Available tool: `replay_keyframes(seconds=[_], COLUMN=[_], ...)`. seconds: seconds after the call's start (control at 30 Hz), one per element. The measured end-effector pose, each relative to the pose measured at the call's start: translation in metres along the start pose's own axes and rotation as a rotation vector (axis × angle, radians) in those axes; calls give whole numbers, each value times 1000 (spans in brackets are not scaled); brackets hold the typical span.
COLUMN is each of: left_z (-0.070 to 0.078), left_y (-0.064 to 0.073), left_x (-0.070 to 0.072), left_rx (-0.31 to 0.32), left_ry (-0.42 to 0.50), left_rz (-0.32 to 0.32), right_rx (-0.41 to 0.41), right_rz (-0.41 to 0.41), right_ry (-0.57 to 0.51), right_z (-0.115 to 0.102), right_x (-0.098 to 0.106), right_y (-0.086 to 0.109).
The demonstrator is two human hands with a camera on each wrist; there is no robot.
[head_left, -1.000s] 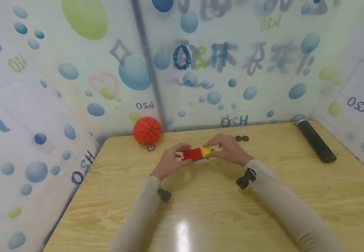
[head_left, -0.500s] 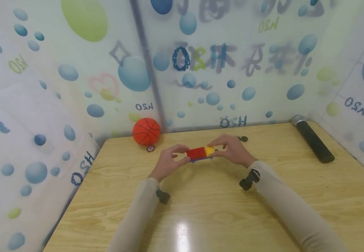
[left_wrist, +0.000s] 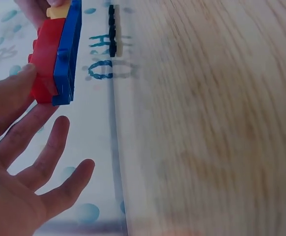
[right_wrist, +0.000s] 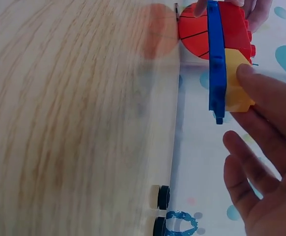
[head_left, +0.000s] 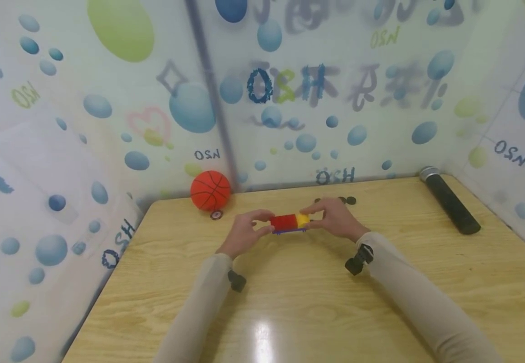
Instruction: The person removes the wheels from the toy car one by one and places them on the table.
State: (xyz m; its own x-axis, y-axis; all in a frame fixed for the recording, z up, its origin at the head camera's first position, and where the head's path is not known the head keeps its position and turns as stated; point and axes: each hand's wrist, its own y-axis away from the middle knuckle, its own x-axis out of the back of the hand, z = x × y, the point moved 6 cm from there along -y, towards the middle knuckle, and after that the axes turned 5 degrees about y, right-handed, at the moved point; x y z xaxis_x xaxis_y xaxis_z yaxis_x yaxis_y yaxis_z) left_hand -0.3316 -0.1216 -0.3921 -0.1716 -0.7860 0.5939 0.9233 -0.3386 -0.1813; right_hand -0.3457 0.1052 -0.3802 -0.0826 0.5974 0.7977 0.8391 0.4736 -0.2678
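Both hands hold a small building-block toy above the table. It has a red brick (head_left: 283,222) and a yellow brick (head_left: 303,220) side by side on a blue base (left_wrist: 68,54) with small pegs along its edge. My left hand (head_left: 242,234) pinches the red end between thumb and index finger, its other fingers spread loose in the left wrist view. At the yellow end, my right hand (head_left: 336,220) pinches the brick with thumb and index finger. Several black toy wheels (head_left: 351,200) stand on the table behind the right hand, partly hidden by it.
A red toy basketball (head_left: 210,190) sits at the back left, with a small round disc (head_left: 217,215) before it. At the back right lies a black microphone (head_left: 453,201). Patterned walls (head_left: 371,101) border the wooden table (head_left: 307,307) behind and at the sides.
The toy has shifted slightly right and levelled from its earlier slant, both hands moving with it. The left grip has moved out to the red end. The blue base shows more.
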Motion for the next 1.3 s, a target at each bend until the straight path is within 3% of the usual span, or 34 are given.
replay_keyframes(seconds=[0.33,0.63,0.9,1.3], left_z=[-7,-8,-5,-7], left_y=[-9,-18,-21,-23], left_x=[-11,-16,-19,-24], left_rx=[19,45,70,119], left_ry=[-79,-182,-197,-264], left_rz=[-44,-58,-69,-78], right_rx=[-44,-77,-145,-185], right_rz=[-93,-107,-142,-168], right_ry=[49,72,67,42], right_z=[7,13,20,25], right_x=[-10,-17,-21,-23], right_y=[-4,-11,-14,-12])
